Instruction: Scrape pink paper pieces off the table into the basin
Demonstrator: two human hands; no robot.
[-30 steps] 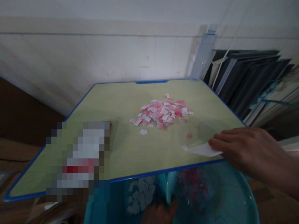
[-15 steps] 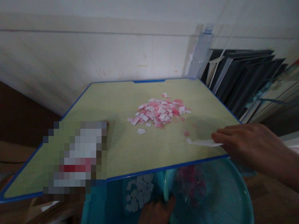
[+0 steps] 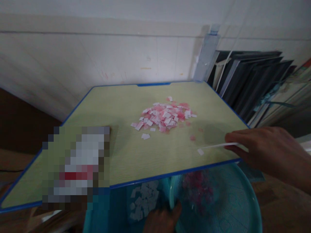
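Observation:
A thin white strip (image 3: 217, 145) is pinched between the thumb and fingers of my right hand (image 3: 257, 149), above the right side of the pale yellow board (image 3: 116, 161). Close to the strip's tip, a small white paper piece (image 3: 200, 151) lies on the board. Farther in is a loose heap of pink and white paper pieces (image 3: 161, 116). Low in the picture, my left hand (image 3: 161, 220) is by the rim of a round teal basin (image 3: 257, 207). Its thumb stands apart from the fingers, which are dark and partly hidden, so its grip is unclear.
A blurred-out item (image 3: 82, 155) covers the board's left side. Below the front edge, a teal bin (image 3: 107, 213) contains several white pieces (image 3: 144, 200). A clear plastic bottle (image 3: 206, 58) stands at the wall, beside dark flat panels (image 3: 252, 74).
My right hand has turned the white strip so that it shows edge-on, and its tip sits slightly higher. The small paper piece has shifted a little right and down. My left hand looks unchanged.

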